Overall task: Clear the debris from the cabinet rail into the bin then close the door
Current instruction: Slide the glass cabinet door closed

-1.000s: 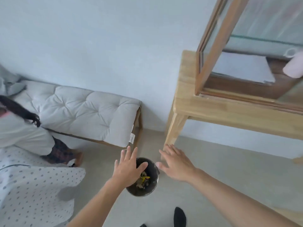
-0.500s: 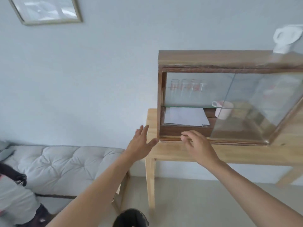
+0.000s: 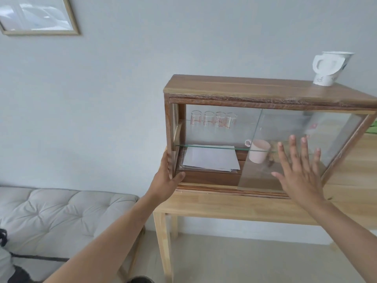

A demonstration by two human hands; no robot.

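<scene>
A wooden cabinet [image 3: 255,86] with sliding glass doors stands on a light wooden table [image 3: 234,209]. My left hand [image 3: 166,180] grips the cabinet's lower left corner post. My right hand [image 3: 299,172] lies flat, fingers spread, against the right glass door [image 3: 326,139]. The left half of the cabinet is uncovered. The bottom rail [image 3: 214,188] runs along the cabinet's front; I see no debris on it. The dark bin [image 3: 140,279] peeks in at the bottom edge, beside the table leg.
Inside are several glasses [image 3: 214,119] on a glass shelf, a pink mug [image 3: 259,150] and sheets of paper [image 3: 210,158]. A white cup [image 3: 330,68] sits on the cabinet top. A padded bench [image 3: 61,217] stands at left, a framed picture [image 3: 36,15] above it.
My view rose from the bin on the floor to the cabinet. My left hand took hold of the cabinet's left corner; my right hand moved from the rail to the right glass door.
</scene>
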